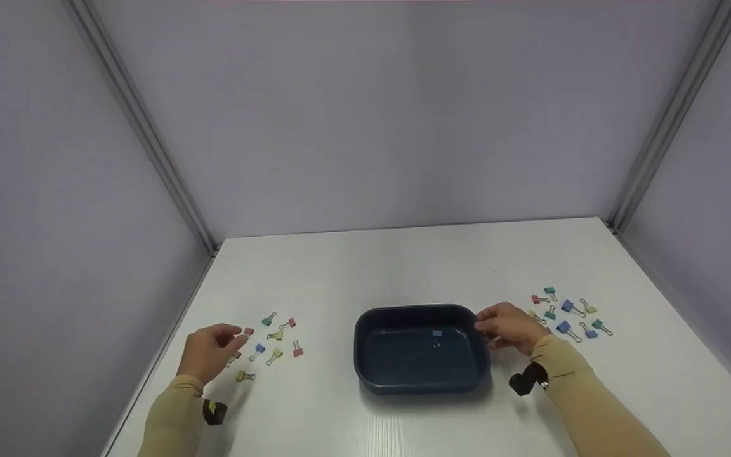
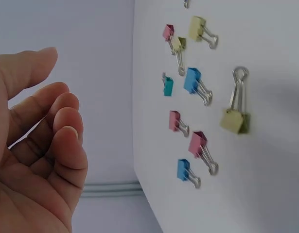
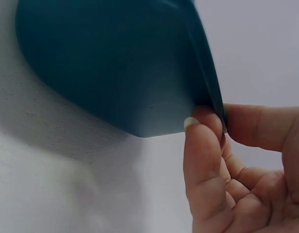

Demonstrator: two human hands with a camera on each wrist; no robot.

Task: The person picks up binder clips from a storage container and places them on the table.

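Note:
A dark blue basin (image 1: 421, 388) with rounded corners stands at the middle of the white table. My right hand (image 1: 510, 327) pinches its right rim between thumb and fingers; in the right wrist view the thumb and fingertips lie on either side of the blue wall (image 3: 115, 73). One blue binder clip (image 1: 436, 333) lies inside the basin. At the left, my left hand (image 1: 209, 349) hovers over scattered binder clips, its fingers loosely bent and holding nothing. A red binder clip (image 1: 249, 331) shows by its fingertips. The left wrist view has a yellow binder clip (image 2: 235, 120) near the hand.
Several coloured binder clips, among them a green one (image 1: 269, 320), lie spread left of the basin. Another group, with a blue clip (image 1: 564, 327), lies right of it beyond the right hand. Grey panels (image 1: 403, 127) enclose the white table (image 1: 315, 266) at the back and sides.

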